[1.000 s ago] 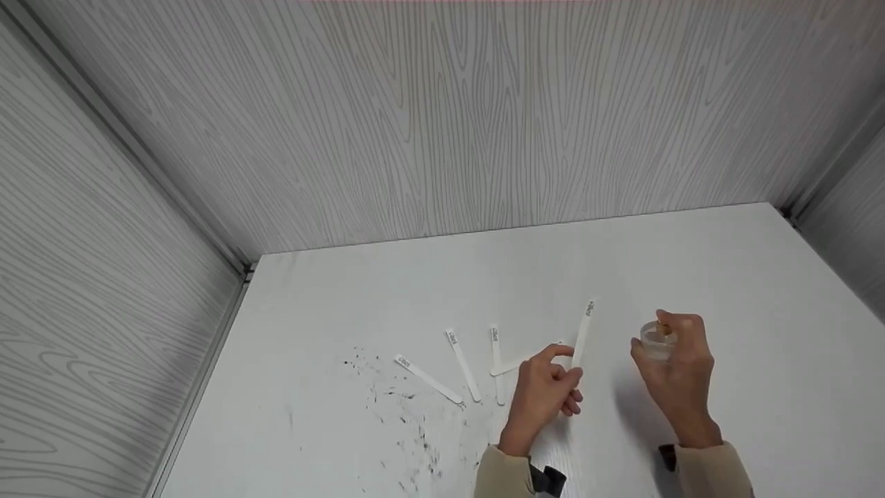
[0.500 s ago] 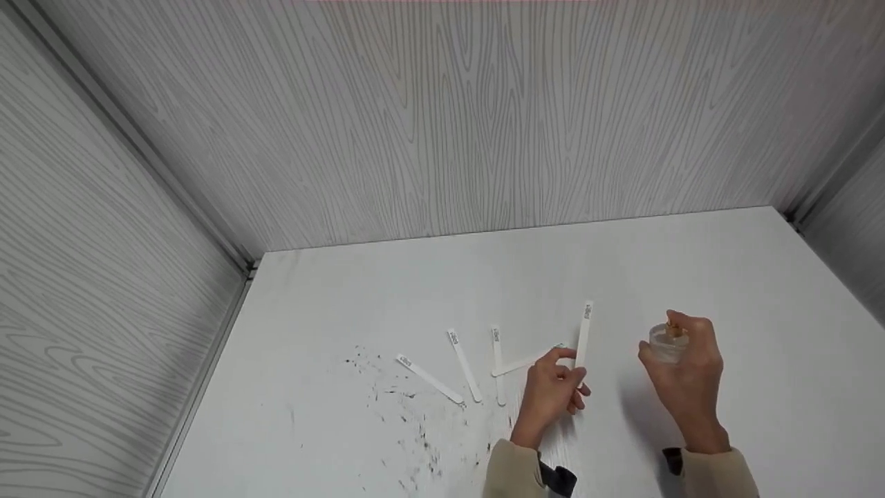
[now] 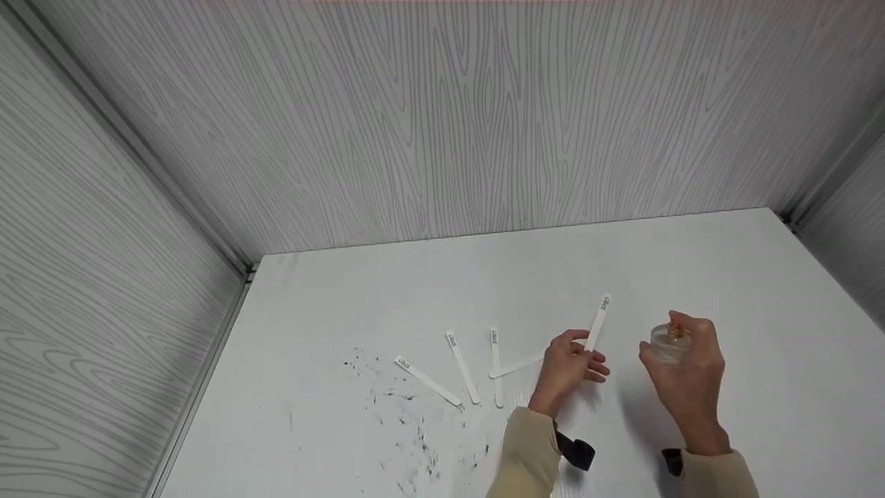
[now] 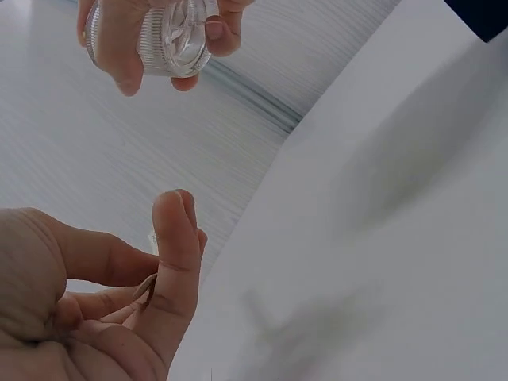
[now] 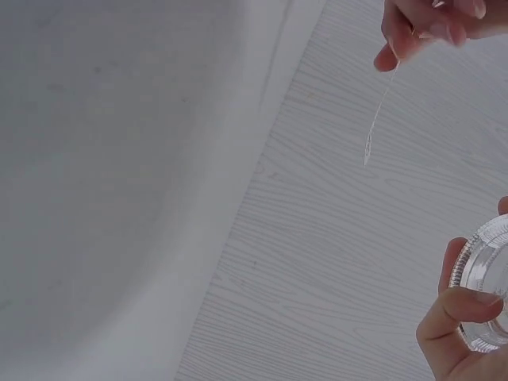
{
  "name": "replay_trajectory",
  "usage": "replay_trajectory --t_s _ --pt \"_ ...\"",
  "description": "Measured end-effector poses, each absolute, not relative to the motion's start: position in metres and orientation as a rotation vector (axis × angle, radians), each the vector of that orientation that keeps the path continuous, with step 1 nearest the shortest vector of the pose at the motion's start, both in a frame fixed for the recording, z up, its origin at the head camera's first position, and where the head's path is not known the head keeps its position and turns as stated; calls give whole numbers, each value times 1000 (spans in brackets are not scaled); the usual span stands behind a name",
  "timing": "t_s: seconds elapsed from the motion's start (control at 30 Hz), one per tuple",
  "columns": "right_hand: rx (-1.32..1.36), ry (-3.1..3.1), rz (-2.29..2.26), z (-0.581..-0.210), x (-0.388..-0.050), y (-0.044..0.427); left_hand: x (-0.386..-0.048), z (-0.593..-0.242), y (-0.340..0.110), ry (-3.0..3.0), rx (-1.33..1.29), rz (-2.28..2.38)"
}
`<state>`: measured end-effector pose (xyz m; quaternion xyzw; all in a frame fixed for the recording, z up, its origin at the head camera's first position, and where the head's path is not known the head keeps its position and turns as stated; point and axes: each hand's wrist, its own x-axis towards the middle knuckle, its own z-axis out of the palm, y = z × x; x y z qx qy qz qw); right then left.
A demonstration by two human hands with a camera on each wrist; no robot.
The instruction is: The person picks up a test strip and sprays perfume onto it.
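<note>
1. White strip is pinched in the left hand, raised above the table, its printed end slanting away and to the right.
2. Clear jar with a ridged side is held by the right hand, fingers curled round it; it is near the white strip, on its right, not touching.
3. Dark marks are scattered over the table, mostly in front of the loose strips.
4. Four such strips lie left of the left hand; one crosses another, its far end hidden behind that hand.
5. Grey wood-grained back wall rises at the table's far edge.
</note>
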<state>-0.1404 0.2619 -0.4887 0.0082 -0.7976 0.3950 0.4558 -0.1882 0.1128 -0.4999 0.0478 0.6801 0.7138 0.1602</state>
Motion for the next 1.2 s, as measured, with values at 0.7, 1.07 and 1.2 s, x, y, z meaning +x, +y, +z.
replay_trajectory --t_s 0.7,1.07,1.2 --pt "-79 -2011 1062 -483 -134 261 -237 -501 158 1957 -118 1985" --pt "-84 -1992 1099 -482 -136 265 -248 -505 166 1804 -146 2021" --pt "-85 -1987 1105 -481 -136 266 -248 -509 171 1724 -181 2042"
